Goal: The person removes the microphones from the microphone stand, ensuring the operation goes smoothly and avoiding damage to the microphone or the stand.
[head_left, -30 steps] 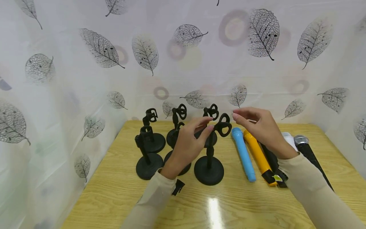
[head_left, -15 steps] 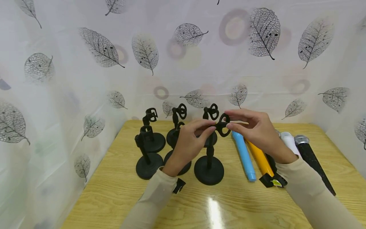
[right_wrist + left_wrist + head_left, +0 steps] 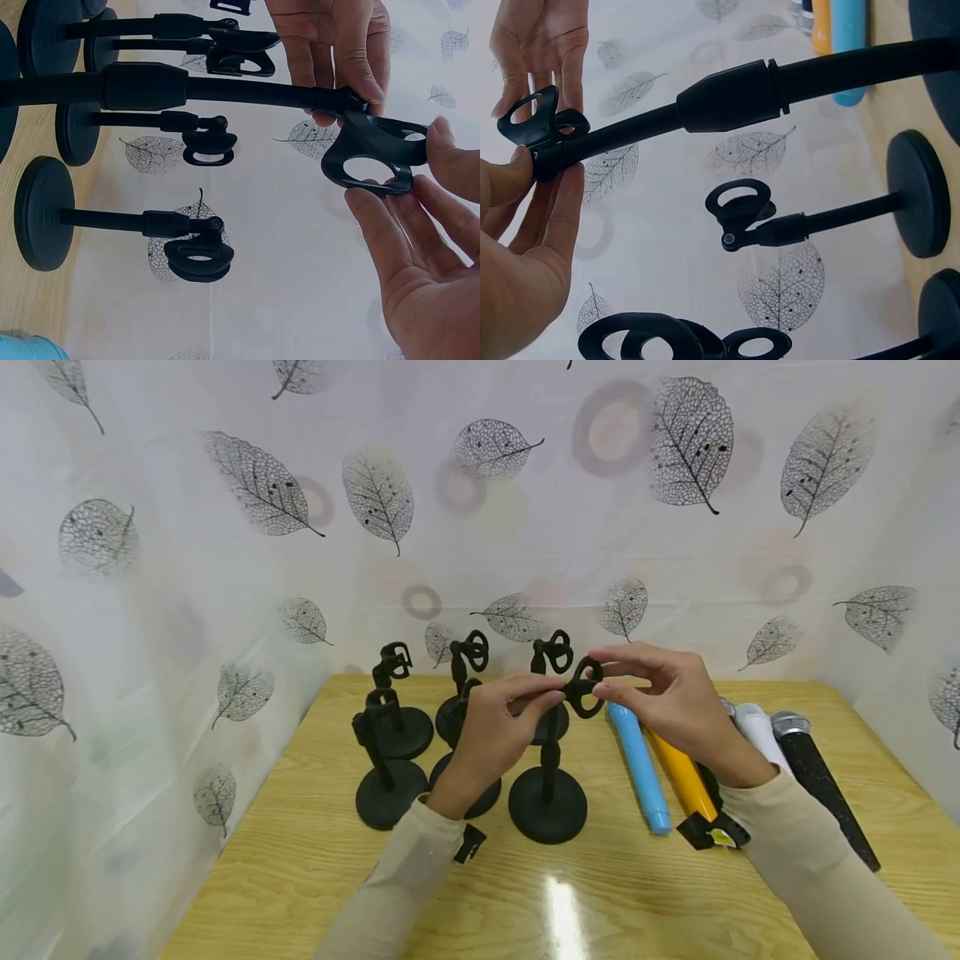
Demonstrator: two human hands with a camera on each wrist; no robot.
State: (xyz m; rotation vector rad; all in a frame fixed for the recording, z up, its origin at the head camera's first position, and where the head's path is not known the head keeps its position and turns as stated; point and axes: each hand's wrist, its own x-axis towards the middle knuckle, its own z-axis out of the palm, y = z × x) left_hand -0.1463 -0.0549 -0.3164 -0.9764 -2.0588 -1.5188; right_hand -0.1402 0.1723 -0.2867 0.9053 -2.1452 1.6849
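A black desktop microphone stand [image 3: 548, 806] stands upright at the front middle of the wooden table. My left hand [image 3: 491, 739] pinches the joint at the top of its pole, just below the clip, between thumb and fingers. The microphone clip [image 3: 381, 133] has two open loops. From the other side, my right hand [image 3: 675, 706] holds those loops, with the thumb on one edge and fingertips on another, as the right wrist view shows. In the left wrist view the stand's pole [image 3: 637, 127] runs from the left fingers toward its round base.
Several similar black stands, among them a front-left one [image 3: 390, 793], stand left of and behind this one. To the right lie a light blue microphone [image 3: 640, 768], a yellow one [image 3: 684, 772], a white one [image 3: 759, 727] and a black one [image 3: 825, 785]. A leaf-patterned curtain [image 3: 510, 543] hangs behind.
My right hand has moved left from beside the clip and taken hold of its loops. My left hand stays at the joint, and the stand's base has not moved.
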